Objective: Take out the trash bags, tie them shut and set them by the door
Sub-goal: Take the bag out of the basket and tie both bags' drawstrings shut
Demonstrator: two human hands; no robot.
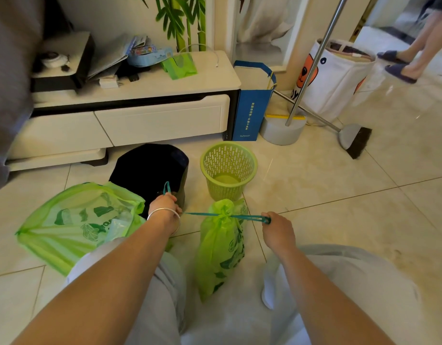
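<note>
Between the 2 fists, the green trash bag (221, 247) is stood upright; its drawstring (202, 214) is stretched horizontally, pinched by left hand (165, 207) and right hand (277, 232).

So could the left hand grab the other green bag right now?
Probably not yet: the left hand is busy pulling the drawstring. The other green bag lies right beside it, nothing between.

blue paper bag (249, 113) – vertical Chinese characters, too small to read, white tote (339, 78) – letters "OY"
</note>
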